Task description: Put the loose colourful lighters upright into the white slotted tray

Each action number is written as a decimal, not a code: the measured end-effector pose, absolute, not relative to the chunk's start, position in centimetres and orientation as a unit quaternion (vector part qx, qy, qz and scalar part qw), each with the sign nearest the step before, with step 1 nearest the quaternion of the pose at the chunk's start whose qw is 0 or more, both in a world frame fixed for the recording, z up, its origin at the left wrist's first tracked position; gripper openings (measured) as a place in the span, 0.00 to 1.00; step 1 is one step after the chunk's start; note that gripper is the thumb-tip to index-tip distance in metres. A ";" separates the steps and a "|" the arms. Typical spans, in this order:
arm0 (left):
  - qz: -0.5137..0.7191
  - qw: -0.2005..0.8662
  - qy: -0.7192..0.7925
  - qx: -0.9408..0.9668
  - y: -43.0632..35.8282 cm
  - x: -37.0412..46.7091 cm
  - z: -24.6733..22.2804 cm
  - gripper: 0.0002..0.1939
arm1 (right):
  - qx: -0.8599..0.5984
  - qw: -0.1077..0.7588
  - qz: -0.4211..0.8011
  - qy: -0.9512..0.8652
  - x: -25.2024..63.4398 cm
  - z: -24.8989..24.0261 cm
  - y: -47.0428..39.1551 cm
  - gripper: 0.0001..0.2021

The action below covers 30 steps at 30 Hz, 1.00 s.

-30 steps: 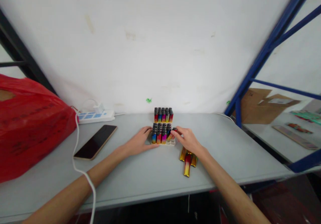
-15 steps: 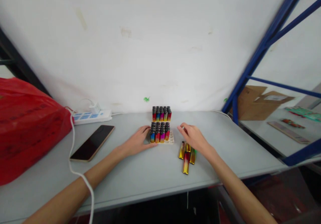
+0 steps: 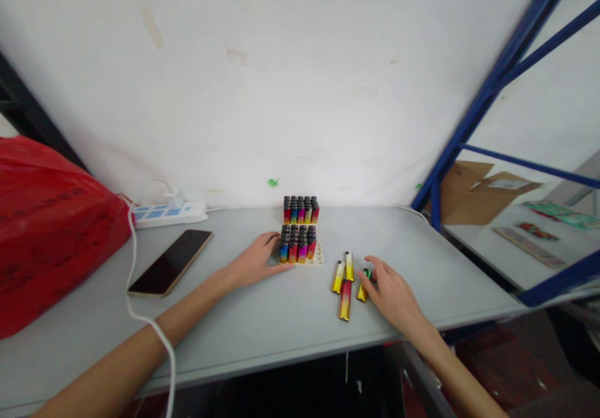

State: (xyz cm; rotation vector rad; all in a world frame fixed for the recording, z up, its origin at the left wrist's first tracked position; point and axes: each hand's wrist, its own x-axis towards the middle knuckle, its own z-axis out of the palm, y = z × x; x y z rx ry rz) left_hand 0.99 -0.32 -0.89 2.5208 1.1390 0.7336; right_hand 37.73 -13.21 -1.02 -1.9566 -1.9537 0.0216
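My left hand rests at the left side of a pale tray, its fingers at the back-left edge and the thumb along the front. Upright lighters with black tops and coloured bodies fill most of that tray; the holes at its front right show. My right hand has its thumb and fingers around the top end of a green-and-yellow lighter lying on the table. Just left of it lie a red-and-yellow lighter and two yellow lighters with pale ends.
Behind the tray stands another block of upright lighters, near the wall. On the left are a phone, a power strip, a white cable and a red bag. A blue frame and cardboard box stand right.
My right hand has moved right and toward me, from above the loose lighters to the green-and-yellow one, which has shifted slightly right from the others. My left hand stays at the tray.
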 end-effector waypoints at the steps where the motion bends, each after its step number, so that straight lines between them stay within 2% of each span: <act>1: 0.255 0.140 0.393 0.872 -0.3 1.0 -0.9 0.42 | -0.702 0.178 0.010 -0.690 38.2 -1.0 -12.7 0.22; 4: 0.256 0.141 0.398 0.869 -0.3 1.1 -0.9 0.43 | -0.707 0.161 0.016 -0.689 39.9 -0.6 -10.3 0.21; 6: 0.253 0.139 0.401 0.869 -0.4 1.1 -0.7 0.44 | -0.694 0.164 0.031 -0.701 40.7 0.0 -8.2 0.16; 9: 0.252 0.131 0.395 0.873 -0.5 1.1 -0.5 0.43 | -0.646 0.233 0.118 -0.717 40.8 1.4 -4.9 0.09; 13: 0.242 0.121 0.390 0.880 -0.7 1.1 -0.2 0.41 | -0.541 0.411 0.322 -0.659 38.4 3.4 -1.9 0.18; 16: 0.240 0.124 0.394 0.878 -0.9 1.2 0.0 0.42 | -0.506 0.448 0.386 -0.628 35.7 4.1 -1.0 0.25; 24: 0.243 0.132 0.397 0.875 -0.7 1.1 -0.2 0.44 | -0.537 0.491 0.205 -0.654 31.1 2.4 -2.4 0.29; 30: 0.254 0.136 0.388 0.875 -0.7 1.1 -0.2 0.41 | -0.556 0.500 0.170 -0.642 30.6 2.3 -3.4 0.21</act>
